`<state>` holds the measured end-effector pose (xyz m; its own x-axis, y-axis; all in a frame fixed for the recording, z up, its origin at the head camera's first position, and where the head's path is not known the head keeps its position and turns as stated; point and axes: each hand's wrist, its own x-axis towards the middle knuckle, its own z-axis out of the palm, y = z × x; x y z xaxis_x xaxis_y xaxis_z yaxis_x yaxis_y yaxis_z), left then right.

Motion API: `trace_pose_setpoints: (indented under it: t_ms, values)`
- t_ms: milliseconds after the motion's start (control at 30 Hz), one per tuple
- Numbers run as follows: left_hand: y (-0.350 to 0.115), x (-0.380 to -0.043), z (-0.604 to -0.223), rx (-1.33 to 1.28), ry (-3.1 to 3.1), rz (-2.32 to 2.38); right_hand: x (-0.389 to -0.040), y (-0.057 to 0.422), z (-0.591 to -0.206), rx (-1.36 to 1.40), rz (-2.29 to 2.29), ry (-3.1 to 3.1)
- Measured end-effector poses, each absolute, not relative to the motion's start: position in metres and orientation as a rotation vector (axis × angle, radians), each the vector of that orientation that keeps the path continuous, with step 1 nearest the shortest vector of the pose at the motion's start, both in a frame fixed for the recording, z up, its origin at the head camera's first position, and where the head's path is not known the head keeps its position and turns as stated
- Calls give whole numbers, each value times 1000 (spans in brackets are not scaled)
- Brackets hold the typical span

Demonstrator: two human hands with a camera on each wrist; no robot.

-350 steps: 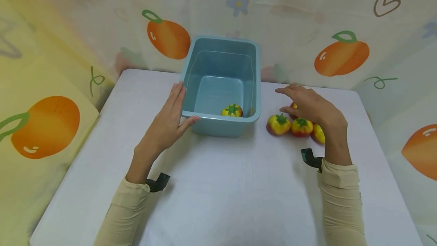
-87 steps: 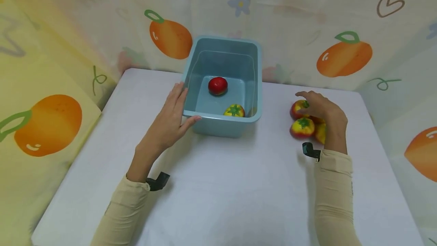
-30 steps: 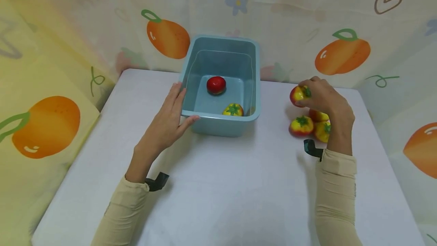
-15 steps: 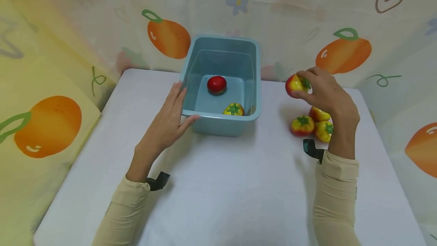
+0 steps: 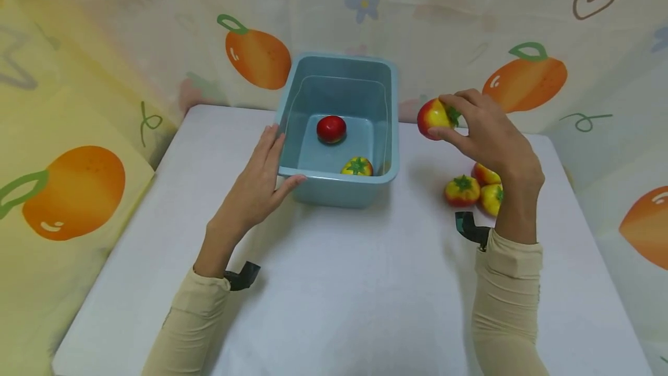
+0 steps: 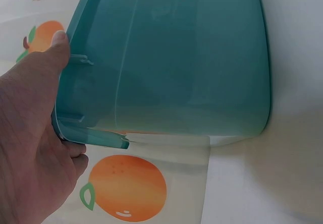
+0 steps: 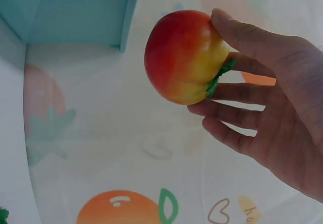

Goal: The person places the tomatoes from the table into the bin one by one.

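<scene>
My right hand [image 5: 487,135] holds a red-and-yellow tomato [image 5: 434,119] with a green calyx between thumb and fingertips, raised above the table right of the blue bin [image 5: 334,190]. In the right wrist view the tomato's [image 7: 181,57] smooth red end points away from the palm. My left hand [image 5: 250,181] rests on the bin's front left corner, fingers straight along the left rim and thumb on the front rim; the left wrist view shows the thumb [image 6: 59,42] at the rim. Inside the bin lie a red tomato [image 5: 331,129] and a yellow one [image 5: 357,166], partly hidden by the front wall.
Beside my right wrist, three more tomatoes sit close together on the white table [image 5: 355,283]; the front one [image 5: 462,191] is fully visible, another [image 5: 492,199] is partly covered by the wrist. A fruit-patterned cloth [image 5: 433,28] stands behind the bin.
A red tomato has come into the bin since the oldest frame. My right hand has lifted another tomato from the group and moved it up and left. The left hand stays put.
</scene>
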<state>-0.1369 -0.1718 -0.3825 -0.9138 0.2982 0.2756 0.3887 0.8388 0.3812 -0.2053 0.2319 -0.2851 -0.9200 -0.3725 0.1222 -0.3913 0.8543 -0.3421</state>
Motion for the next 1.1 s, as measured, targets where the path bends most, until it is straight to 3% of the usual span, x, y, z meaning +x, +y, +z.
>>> trace_pose_setpoints:
  t_ms: [800,1100]
  values:
    - [-171,-138,-382,-511,-2828,-685,-212,148,-281,1106,449,-2885]
    - [-173,-138,-384,-511,-2825,-696,-212,142,-287,1253,671,-3032]
